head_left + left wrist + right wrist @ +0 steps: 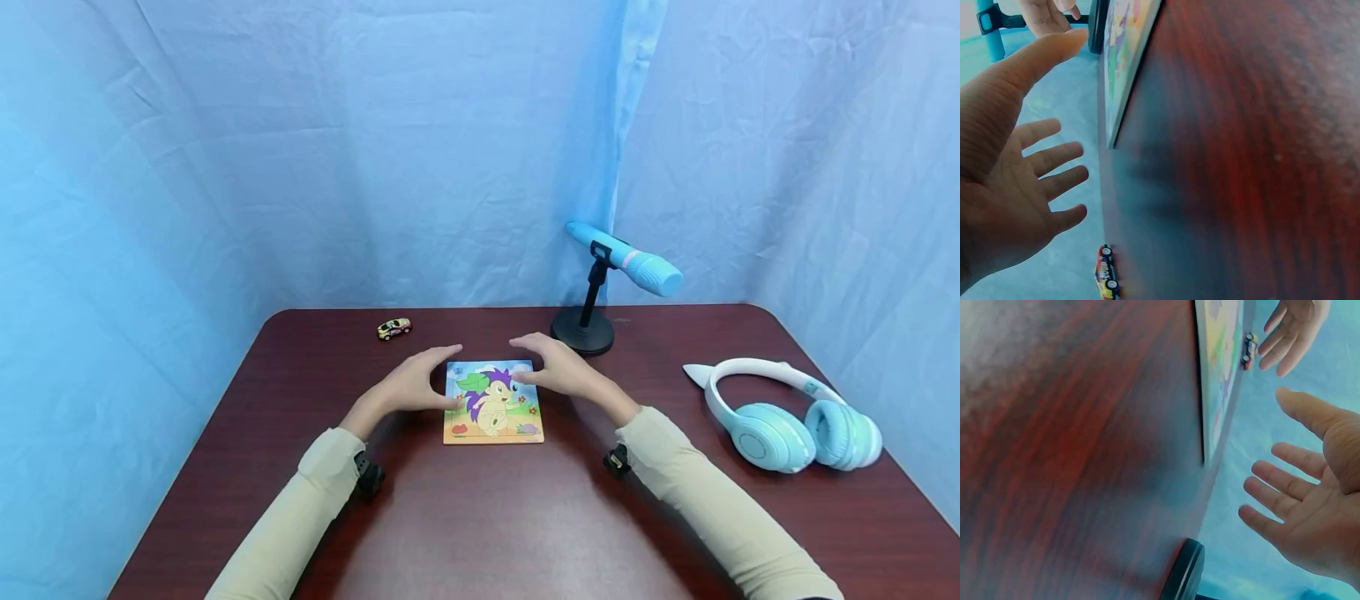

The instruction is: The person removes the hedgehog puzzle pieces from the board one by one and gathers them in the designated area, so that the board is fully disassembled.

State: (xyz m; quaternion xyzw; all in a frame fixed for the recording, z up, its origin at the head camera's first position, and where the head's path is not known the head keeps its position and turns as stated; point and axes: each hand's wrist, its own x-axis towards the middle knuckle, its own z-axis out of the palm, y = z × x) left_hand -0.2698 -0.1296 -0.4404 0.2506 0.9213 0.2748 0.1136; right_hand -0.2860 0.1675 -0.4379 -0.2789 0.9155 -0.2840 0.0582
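A square picture puzzle (492, 408) with a purple-spined cartoon hedgehog lies flat on the dark wooden table (465, 525). My left hand (415, 383) hovers over its left edge, thumb and fingers spread apart. Over the puzzle's upper right side is my right hand (561, 368), held in the same spread pose. Neither hand holds anything; in the left wrist view the left palm and separated fingers (1054, 159) are bare. The right wrist view likewise shows the right hand's fingers (1279, 487) extended, above the level of the puzzle board (1219, 369).
A small toy car (394, 328) stands behind the left hand. Back right, a blue microphone (626, 257) sits on a black round-based stand (582, 331). White and mint headphones (772, 429) rest on the right side. Blue cloth (420, 150) hangs behind the table.
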